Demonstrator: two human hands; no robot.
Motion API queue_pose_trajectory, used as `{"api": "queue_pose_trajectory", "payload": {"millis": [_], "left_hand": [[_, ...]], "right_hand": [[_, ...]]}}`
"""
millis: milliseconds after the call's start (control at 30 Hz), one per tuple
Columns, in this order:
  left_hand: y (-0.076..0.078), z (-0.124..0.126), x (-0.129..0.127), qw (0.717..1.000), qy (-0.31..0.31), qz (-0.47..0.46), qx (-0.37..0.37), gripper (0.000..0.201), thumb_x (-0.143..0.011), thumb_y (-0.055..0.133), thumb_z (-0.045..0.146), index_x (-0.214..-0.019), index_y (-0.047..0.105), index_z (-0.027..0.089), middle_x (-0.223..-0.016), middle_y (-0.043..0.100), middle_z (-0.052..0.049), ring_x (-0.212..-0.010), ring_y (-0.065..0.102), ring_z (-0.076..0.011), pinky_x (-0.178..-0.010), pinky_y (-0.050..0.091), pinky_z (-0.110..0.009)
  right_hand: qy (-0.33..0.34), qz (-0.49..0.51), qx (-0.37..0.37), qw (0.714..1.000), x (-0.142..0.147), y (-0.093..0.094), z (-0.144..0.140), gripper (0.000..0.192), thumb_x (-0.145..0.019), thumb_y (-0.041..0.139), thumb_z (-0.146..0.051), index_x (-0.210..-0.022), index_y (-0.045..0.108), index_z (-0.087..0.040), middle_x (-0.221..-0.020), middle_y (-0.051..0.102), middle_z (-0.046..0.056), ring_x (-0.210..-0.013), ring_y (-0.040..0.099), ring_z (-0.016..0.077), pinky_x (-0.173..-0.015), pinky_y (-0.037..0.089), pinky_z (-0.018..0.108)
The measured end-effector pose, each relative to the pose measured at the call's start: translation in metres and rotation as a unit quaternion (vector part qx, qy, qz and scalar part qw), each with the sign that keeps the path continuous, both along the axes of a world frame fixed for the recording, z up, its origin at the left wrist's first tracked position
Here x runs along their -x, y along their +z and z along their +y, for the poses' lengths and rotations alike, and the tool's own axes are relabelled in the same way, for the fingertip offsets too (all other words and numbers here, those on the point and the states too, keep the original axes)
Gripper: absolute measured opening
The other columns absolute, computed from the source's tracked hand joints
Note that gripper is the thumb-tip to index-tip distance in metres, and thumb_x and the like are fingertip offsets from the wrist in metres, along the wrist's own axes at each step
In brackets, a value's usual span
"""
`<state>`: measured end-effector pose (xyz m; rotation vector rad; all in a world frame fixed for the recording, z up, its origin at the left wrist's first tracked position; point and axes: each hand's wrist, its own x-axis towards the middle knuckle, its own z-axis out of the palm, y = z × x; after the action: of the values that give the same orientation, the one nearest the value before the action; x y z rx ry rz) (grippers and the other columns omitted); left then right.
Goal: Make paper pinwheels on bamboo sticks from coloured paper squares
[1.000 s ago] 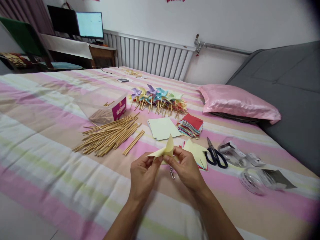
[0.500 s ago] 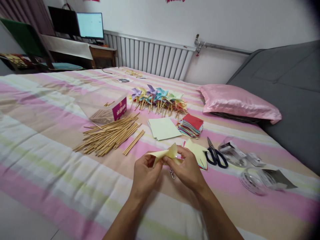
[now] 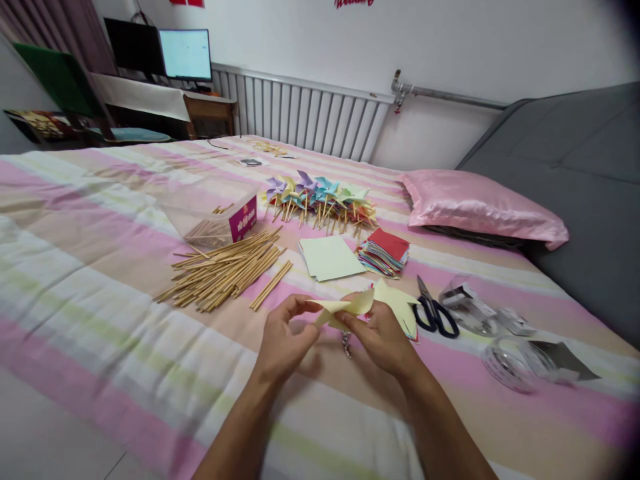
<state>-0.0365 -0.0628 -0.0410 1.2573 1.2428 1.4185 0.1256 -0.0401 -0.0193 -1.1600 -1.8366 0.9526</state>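
Matt yellow paper piece (image 3: 345, 308); glossy satin pillow (image 3: 480, 205); pale wooden sticks (image 3: 225, 269)

**A bedroom with a striped bed, radiator and desk**

A bed (image 3: 90, 220) with a pink, beige and pale green striped sheet fills most of the view. Behind it a white ribbed radiator (image 3: 305, 113) runs along the white wall (image 3: 450, 40). Left of the radiator stands a desk (image 3: 150, 100) bearing two monitors (image 3: 186, 55), one lit. A grey padded headboard (image 3: 575, 173) rises right of the radiator, a pink satin pillow (image 3: 480, 207) against it.
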Motion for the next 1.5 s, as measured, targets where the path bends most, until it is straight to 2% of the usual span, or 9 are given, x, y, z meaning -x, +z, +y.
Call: {"api": "queue_pose_trajectory", "payload": {"millis": [133,233,333,500,800,1067,1267,1367,1500], "left_hand": [[-0.005,0.006,0.019,0.979,0.147,0.140,-0.011,0.020,-0.064,0.052,0.015,-0.081,0.063,0.017,-0.088,0.067,-0.006,-0.089,0.061,-0.0223,-0.085,0.044,-0.035],[-0.010,0.010,0.033,0.901,0.274,0.337,-0.017,0.025,-0.070,0.052,0.020,-0.092,0.064,0.016,-0.094,0.067,-0.010,-0.093,0.059,-0.0264,-0.087,0.041,-0.039],[-0.014,0.012,0.044,0.836,0.279,0.472,0.008,0.029,-0.074,0.052,0.022,-0.099,0.065,0.014,-0.097,0.066,-0.013,-0.095,0.057,-0.0289,-0.085,0.041,-0.040],[-0.015,0.013,0.054,0.799,0.234,0.547,0.093,0.020,-0.079,0.051,0.026,-0.080,0.069,0.018,-0.085,0.066,-0.010,-0.085,0.059,-0.0251,-0.076,0.042,-0.034],[-0.015,0.012,0.065,0.796,0.219,0.553,0.111,0.022,-0.081,0.049,0.026,-0.084,0.070,0.020,-0.085,0.069,-0.008,-0.079,0.062,-0.0236,-0.067,0.041,-0.032],[-0.021,0.008,0.072,0.819,0.266,0.503,0.076,0.018,-0.079,0.052,0.025,-0.081,0.069,0.020,-0.082,0.070,-0.007,-0.075,0.062,-0.0241,-0.064,0.041,-0.032],[-0.028,0.000,0.069,0.835,0.333,0.434,-0.060,0.016,-0.079,0.054,0.023,-0.082,0.069,0.019,-0.083,0.067,-0.007,-0.076,0.060,-0.0218,-0.067,0.042,-0.031],[-0.030,-0.003,0.070,0.845,0.342,0.384,-0.148,0.016,-0.079,0.054,0.021,-0.082,0.069,0.016,-0.076,0.065,-0.007,-0.068,0.058,-0.0184,-0.067,0.044,-0.030],[-0.027,-0.013,0.073,0.860,0.332,0.283,-0.263,0.014,-0.079,0.057,0.022,-0.080,0.068,0.014,-0.067,0.063,-0.004,-0.056,0.053,-0.0128,-0.060,0.046,-0.026]], "right_hand": [[-0.013,0.051,0.018,0.998,-0.004,-0.002,0.003,0.022,-0.080,0.057,-0.034,-0.087,0.065,-0.015,-0.084,0.068,0.006,-0.080,0.062,0.0220,-0.071,0.046,0.031],[-0.034,0.113,0.036,0.992,-0.004,-0.009,0.006,0.026,-0.078,0.061,-0.037,-0.090,0.064,-0.014,-0.087,0.069,0.007,-0.082,0.063,0.0221,-0.070,0.047,0.031],[-0.049,0.152,0.055,0.986,-0.002,-0.016,0.008,0.030,-0.076,0.064,-0.039,-0.092,0.066,-0.014,-0.091,0.070,0.009,-0.084,0.064,0.0229,-0.070,0.048,0.031],[-0.079,0.229,0.043,0.969,0.009,-0.025,0.010,0.032,-0.072,0.069,-0.038,-0.092,0.066,-0.014,-0.092,0.071,0.008,-0.085,0.064,0.0217,-0.074,0.048,0.033],[-0.048,0.312,0.047,0.948,0.035,-0.056,0.004,0.031,-0.068,0.073,-0.038,-0.087,0.063,-0.016,-0.077,0.065,0.001,-0.071,0.059,0.0154,-0.066,0.047,0.027],[-0.072,0.334,0.032,0.939,0.039,-0.058,-0.018,0.027,-0.066,0.074,-0.035,-0.081,0.063,-0.016,-0.072,0.062,0.000,-0.069,0.057,0.0135,-0.065,0.046,0.026],[-0.169,0.376,0.013,0.911,0.030,-0.071,-0.034,0.025,-0.065,0.075,-0.031,-0.080,0.065,-0.015,-0.072,0.064,0.000,-0.064,0.056,0.0115,-0.059,0.046,0.024],[-0.195,0.461,0.087,0.861,0.028,-0.077,-0.032,0.026,-0.061,0.078,-0.031,-0.077,0.064,-0.016,-0.060,0.059,-0.005,-0.048,0.049,0.0072,-0.045,0.041,0.020],[-0.199,0.505,0.109,0.833,0.025,-0.077,-0.027,0.032,-0.055,0.082,-0.031,-0.076,0.063,-0.016,-0.063,0.062,-0.004,-0.049,0.053,0.0077,-0.045,0.043,0.021]]}}
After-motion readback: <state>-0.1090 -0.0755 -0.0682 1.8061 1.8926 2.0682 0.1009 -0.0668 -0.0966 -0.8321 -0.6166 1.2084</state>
